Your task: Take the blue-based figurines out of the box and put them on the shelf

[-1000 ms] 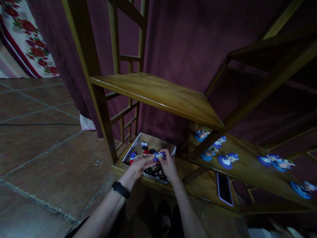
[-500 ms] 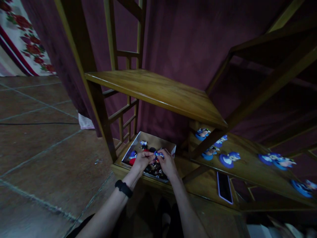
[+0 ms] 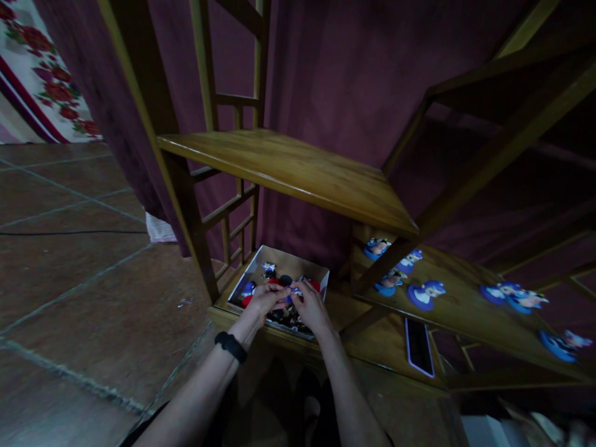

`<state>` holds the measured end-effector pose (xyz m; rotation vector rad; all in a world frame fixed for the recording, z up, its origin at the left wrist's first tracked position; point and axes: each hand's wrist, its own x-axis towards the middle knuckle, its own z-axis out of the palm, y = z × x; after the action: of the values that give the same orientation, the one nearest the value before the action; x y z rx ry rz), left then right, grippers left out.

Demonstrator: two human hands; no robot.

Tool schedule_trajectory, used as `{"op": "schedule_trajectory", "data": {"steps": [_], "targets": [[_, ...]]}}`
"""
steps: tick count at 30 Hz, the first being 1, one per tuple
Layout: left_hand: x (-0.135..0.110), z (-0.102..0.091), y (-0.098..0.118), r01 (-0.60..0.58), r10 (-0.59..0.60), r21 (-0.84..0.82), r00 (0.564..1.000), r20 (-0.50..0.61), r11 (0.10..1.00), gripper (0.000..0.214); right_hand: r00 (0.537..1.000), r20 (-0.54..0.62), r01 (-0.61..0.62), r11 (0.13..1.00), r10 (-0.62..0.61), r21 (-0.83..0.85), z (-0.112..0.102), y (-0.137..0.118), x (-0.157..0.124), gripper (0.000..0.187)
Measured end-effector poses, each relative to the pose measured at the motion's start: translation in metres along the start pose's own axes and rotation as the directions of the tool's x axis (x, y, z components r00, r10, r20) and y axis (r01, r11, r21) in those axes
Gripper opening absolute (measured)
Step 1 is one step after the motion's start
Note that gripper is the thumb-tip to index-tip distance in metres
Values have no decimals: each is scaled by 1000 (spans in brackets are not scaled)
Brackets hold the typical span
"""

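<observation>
Box on the lower board, beneath the upper shelf, left of the phone.

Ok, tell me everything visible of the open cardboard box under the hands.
The shallow, open-topped rectangular box looks like cardboard: brown inside, whitish rim. It sits upright on the low brown wooden shelf, near the latticed wooden side frame. Small blue, white, red and black items lie inside. The left hand and right hand hold a small blue-and-white figurine over it; whether they touch the box is unclear.
</observation>
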<state>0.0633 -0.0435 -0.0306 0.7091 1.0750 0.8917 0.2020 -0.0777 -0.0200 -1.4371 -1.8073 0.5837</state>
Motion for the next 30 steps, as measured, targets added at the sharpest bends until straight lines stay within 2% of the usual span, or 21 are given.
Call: {"op": "schedule_trajectory", "data": {"steps": [4,8,11,15,20,23,30], "targets": [[6,-5,1,119,-114,-188,993,36,975,14,992,-67,-87,959,109,268,2,12,3,40],[8,-7,3,231,-210,-320,973,100,919,9,972,-61,-175,872,226,458,4,24,7,27],[4,-5,4,232,-202,-344,972,123,910,14,970,3,-216,850,244,481,7,28,9,21],[1,-4,6,191,-150,-315,977,149,930,24,966,3,-229,847,260,480,12,30,10,19],[3,-6,6,204,-165,-289,974,154,935,21,946,58,-293,770,318,566,14,33,11,20],[6,-8,4,206,-172,-286,975,140,936,18,947,93,-300,743,307,598,13,33,11,20],[4,-5,0,222,-181,-259,968,173,940,19,977,102,-211,834,185,510,4,38,11,12]]}}
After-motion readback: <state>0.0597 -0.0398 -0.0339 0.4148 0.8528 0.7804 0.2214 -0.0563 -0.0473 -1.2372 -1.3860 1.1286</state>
